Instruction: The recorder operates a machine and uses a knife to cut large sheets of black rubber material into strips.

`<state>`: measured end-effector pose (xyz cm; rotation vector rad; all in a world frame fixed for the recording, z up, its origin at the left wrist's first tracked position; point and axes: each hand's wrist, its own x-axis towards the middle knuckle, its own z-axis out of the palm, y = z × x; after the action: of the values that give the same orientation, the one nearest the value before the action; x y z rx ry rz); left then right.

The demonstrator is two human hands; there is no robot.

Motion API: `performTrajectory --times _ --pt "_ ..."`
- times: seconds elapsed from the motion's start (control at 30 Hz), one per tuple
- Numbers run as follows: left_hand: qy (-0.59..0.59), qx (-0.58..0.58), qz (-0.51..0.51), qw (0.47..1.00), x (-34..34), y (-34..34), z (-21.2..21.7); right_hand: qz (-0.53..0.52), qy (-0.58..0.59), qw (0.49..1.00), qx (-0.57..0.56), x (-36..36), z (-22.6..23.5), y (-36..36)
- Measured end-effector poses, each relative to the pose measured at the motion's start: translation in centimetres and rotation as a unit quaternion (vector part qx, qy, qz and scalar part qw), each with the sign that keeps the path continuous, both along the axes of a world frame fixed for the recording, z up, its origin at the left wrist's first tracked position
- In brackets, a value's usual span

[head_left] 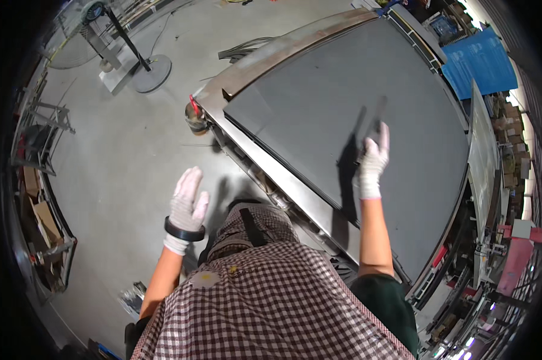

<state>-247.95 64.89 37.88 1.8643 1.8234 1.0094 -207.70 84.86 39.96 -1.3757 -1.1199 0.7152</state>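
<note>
My left hand [188,201], in a whitish glove with a black band round the wrist, hangs over the floor beside my apron. Its fingers are stretched out, the thumb is apart, and nothing is in it. Over the large dark grey sheet [319,120] on the table, my gloved right hand [374,157] is closed round a thin, dark, stick-like tool [382,107]. Motion blurs the tool, so its exact kind does not show. The hand and tool cast a long shadow on the sheet. Whether the tool touches the sheet, I cannot tell.
A metal table edge [271,174] runs close in front of me. At its left corner hangs a round container [196,120] with a red-handled thing in it. A standing fan [145,69] is at the far left, a blue sheet [481,63] at the far right.
</note>
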Motion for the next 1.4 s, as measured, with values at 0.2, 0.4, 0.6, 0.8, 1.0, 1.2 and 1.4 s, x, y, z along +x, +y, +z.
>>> performTrajectory --times 0.2,0.4,0.6,0.8,1.0,1.2,1.4 --pt "0.058 0.016 -0.138 0.989 -9.0 9.1 0.9 0.086 -0.188 0.977 0.053 -20.9 -1.1 9.6" --pt "0.073 -0.032 -0.032 0.996 -27.7 8.8 -2.5 0.034 -0.456 0.883 -0.106 -30.8 -3.1 21.5" --pt "-0.123 -0.166 0.288 0.935 -44.7 3.3 -8.5 0.091 -0.652 0.683 -0.315 -31.8 -3.4 28.2" --pt "0.014 -0.225 0.081 0.971 -54.4 20.4 -9.2 0.052 -0.649 0.638 -0.412 -32.5 -3.3 28.8" --pt "0.077 -0.079 -0.176 0.978 -57.1 47.7 -3.4 -0.041 -0.585 0.676 -0.446 -36.1 -3.5 30.2" --pt "0.046 -0.023 -0.316 0.947 -52.8 70.3 -3.2 -0.111 -0.502 0.782 -0.353 -43.3 -3.0 34.7" --pt "0.134 -0.183 -0.4 0.888 -50.9 89.0 -8.9 -0.083 -0.297 0.791 -0.529 -44.9 -17.1 45.6"
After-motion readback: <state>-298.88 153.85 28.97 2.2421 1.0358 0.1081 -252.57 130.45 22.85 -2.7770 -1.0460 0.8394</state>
